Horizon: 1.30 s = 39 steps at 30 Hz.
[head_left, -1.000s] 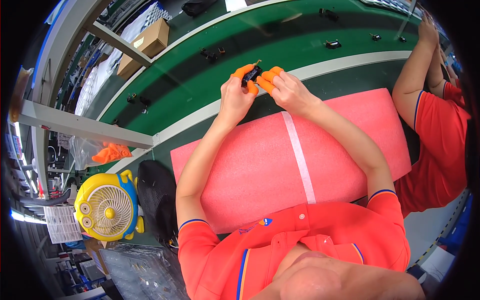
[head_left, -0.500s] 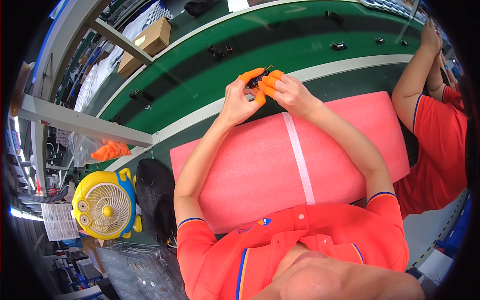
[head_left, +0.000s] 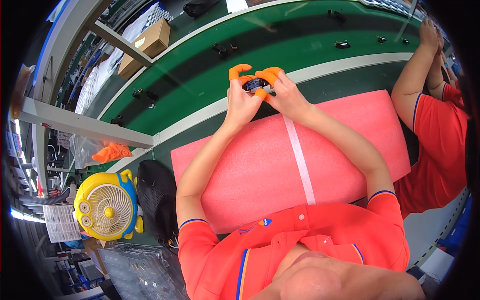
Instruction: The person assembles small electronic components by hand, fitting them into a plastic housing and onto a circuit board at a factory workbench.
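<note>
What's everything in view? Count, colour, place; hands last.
small part: one, black, between both hands
loose parts: several, mostly black, on work surface
work surface: one, green, beyond hands
foam pad: one, pink, under forearms
fan: one, yellow and blue, left
mesh bag: one, black, beside fan
plastic bag: one, clear, above fan
cardboard box: one, brown, upper left
tray stack: one, clear, lower left
slotted panel: one, white, far left
person: at least one, red shirt, right
left hand: one, orange fingertips, on small part
right hand: one, orange fingertips, on small part
</note>
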Available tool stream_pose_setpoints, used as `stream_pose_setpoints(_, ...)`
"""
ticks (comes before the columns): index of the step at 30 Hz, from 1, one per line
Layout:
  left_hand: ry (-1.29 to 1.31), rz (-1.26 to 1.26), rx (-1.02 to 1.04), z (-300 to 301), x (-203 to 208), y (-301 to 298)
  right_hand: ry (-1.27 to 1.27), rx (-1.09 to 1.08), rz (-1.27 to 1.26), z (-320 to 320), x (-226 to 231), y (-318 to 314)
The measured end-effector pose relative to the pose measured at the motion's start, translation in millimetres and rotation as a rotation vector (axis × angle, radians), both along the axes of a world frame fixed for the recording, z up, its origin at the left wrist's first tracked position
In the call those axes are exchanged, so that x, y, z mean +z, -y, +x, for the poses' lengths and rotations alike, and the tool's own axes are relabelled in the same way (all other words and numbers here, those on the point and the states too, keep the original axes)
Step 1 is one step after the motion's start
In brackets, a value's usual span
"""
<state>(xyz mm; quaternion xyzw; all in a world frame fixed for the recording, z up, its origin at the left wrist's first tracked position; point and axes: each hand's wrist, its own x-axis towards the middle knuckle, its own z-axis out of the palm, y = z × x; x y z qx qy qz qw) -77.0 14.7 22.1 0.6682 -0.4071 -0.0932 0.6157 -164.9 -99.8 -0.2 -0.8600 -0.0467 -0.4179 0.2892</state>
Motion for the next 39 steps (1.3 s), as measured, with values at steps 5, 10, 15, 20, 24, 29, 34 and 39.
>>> stream_pose_setpoints(5,0.020,0.072,-0.075,7,0,-1,0.006,-0.004,0.020,1,-2,-3)
stream_pose_setpoints(10,-0.135,-0.014,-0.395,22,7,-6,-0.058,0.078,0.298,4,6,14)
stream_pose_setpoints(15,0.092,0.223,-0.277,20,8,-8,-0.065,0.019,0.247,5,3,16)
stream_pose_setpoints(20,0.303,0.243,-0.163,24,-14,-2,-0.277,-0.022,0.315,10,7,22)
stream_pose_setpoints(24,0.191,0.315,-0.110,52,-26,19,-0.371,-0.035,0.499,29,-2,71)
stream_pose_setpoints(29,0.501,0.600,0.271,127,-58,81,-0.074,-0.531,0.090,32,-35,115)
stream_pose_setpoints(34,0.375,0.587,0.412,177,-75,119,-0.025,-0.372,0.153,41,-33,81)
stream_pose_setpoints(39,0.051,0.160,0.274,146,-52,119,-0.022,-0.355,0.194,33,-38,86)
